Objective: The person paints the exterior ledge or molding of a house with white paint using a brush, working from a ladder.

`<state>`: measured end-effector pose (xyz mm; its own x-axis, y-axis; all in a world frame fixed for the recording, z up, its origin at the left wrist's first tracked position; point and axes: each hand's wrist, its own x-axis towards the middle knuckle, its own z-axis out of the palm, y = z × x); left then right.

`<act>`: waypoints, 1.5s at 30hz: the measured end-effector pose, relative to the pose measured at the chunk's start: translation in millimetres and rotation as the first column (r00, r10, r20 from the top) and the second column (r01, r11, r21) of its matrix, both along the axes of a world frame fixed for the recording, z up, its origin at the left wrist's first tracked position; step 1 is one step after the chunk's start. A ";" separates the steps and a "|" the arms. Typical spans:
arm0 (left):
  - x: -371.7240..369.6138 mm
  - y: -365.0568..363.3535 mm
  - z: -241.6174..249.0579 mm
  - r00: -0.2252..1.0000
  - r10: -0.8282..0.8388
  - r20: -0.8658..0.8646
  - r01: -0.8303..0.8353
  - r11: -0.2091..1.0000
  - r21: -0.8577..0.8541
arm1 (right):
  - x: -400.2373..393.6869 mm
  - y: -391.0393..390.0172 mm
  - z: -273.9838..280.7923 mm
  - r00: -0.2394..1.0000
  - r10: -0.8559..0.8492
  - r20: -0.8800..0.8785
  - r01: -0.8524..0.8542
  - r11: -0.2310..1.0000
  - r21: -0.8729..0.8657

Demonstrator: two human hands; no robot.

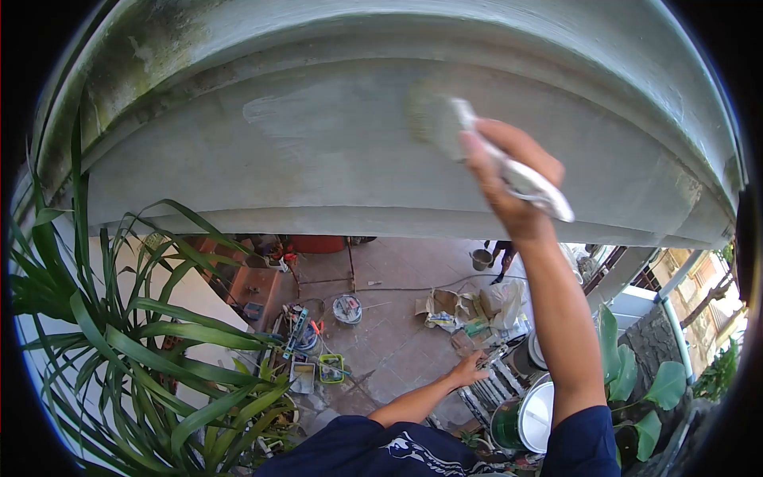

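Observation:
My right hand (517,179) is raised to the grey concrete beam (334,143), closed around the pale handle of a wide paintbrush (540,191). The bristles are against the beam's face and smeared by motion. A lighter wet-looking streak lies on the surface left of the brush. Lower down, my left hand (469,370) grips the top of a paint-spattered ladder (497,385). Beside the ladder, close to my body, stands a green paint bucket (507,425) with a white lid (537,417).
Long-leaved plants (167,342) crowd the left side, and broad leaves (664,385) hang at right. On the tiled floor far below are a bucket (347,308), a green paint tray (331,368), tools and crumpled sacks (501,302). Another person's legs (502,258) show near a pail (482,258).

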<state>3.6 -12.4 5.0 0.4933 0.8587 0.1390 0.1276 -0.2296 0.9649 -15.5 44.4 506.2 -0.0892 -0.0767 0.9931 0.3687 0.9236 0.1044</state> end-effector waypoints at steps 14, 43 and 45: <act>6.6 5.4 -16.3 0.999 -0.033 0.035 0.033 0.999 -0.013 | 45.9 -11.8 -6.4 0.771 -0.606 -0.196 0.634 0.761 0.140; 5.6 2.2 -11.2 1.000 -0.022 0.007 0.022 1.000 -0.007 | 66.7 -30.2 -19.3 0.823 -0.511 -0.247 0.537 0.842 0.049; 12.6 7.2 -19.2 0.999 -0.009 0.047 0.008 1.000 0.028 | -6.1 -16.5 -32.2 0.909 -0.393 -0.140 0.407 0.909 0.088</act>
